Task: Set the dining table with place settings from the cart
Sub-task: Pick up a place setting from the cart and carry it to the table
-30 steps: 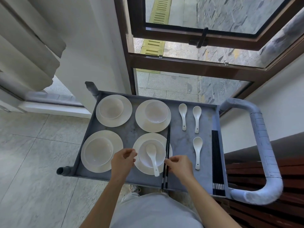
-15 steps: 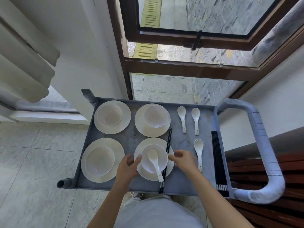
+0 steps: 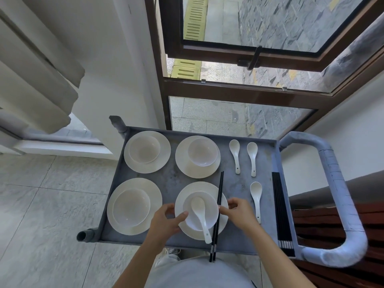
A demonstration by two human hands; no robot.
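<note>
The left grip (image 3: 166, 222) holds the left edge of the near plate (image 3: 197, 186), with its thumb on top. The right grip (image 3: 239, 213) pinches the right edge. A bowl (image 3: 208, 202) sits on the plate with a spoon (image 3: 199, 213) in it. Chopsticks (image 3: 218, 204) lie across the plate's right side. The plate rests on the cart (image 3: 172, 180), near more plates (image 3: 135, 182), loose spoons (image 3: 256, 192) and spare chopsticks (image 3: 281, 210).

Left hand (image 3: 168, 222) and right hand (image 3: 239, 213) grip the plate (image 3: 199, 186) at opposite edges, fingers (image 3: 233, 202) curled.
</note>
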